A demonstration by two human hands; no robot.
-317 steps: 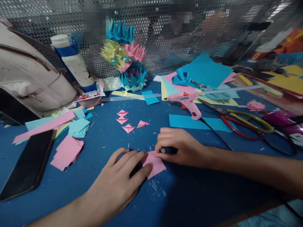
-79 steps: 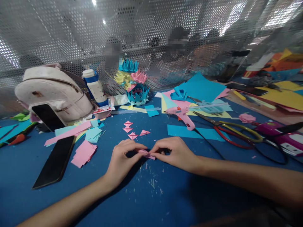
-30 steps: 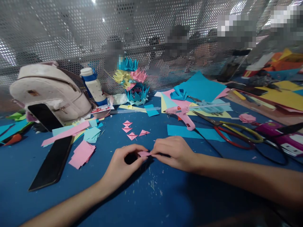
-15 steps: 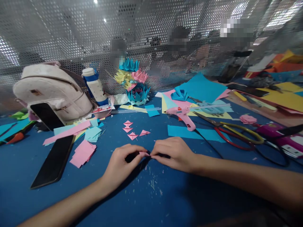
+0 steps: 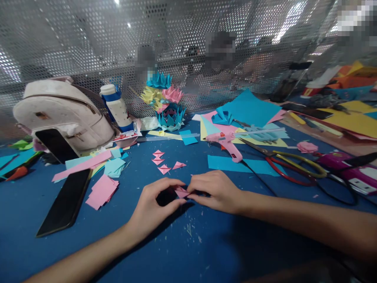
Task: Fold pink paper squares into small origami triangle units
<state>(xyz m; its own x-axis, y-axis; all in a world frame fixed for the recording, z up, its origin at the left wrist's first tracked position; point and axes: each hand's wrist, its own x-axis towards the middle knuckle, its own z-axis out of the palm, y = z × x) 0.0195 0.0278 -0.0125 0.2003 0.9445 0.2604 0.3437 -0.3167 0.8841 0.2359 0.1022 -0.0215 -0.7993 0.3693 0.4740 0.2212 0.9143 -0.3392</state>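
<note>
A small folded piece of pink paper (image 5: 182,192) is pinched at its right corner by my right hand (image 5: 216,191), whose thumb and fingers are closed. My left hand (image 5: 157,198) curves around the other side, with thumb and index finger spread apart. Whether the left index fingertip touches the paper behind is hard to see. Just beyond the hands lie several folded pink paper pieces (image 5: 164,169) on the blue table (image 5: 141,251). A stack of pink paper squares (image 5: 102,192) lies to the left of my left hand.
A black phone (image 5: 64,204) lies at left, before a backpack (image 5: 63,114) and bottle (image 5: 118,108). Folded paper flowers (image 5: 171,117) stand at the back. Rightward are a pink glue gun (image 5: 226,141) with its cord, scissors (image 5: 294,165) and coloured sheets (image 5: 247,110).
My left thumb and index finger have parted, letting go of the pink paper. More of its folded face now shows. My right hand keeps its pinch in nearly the same place.
</note>
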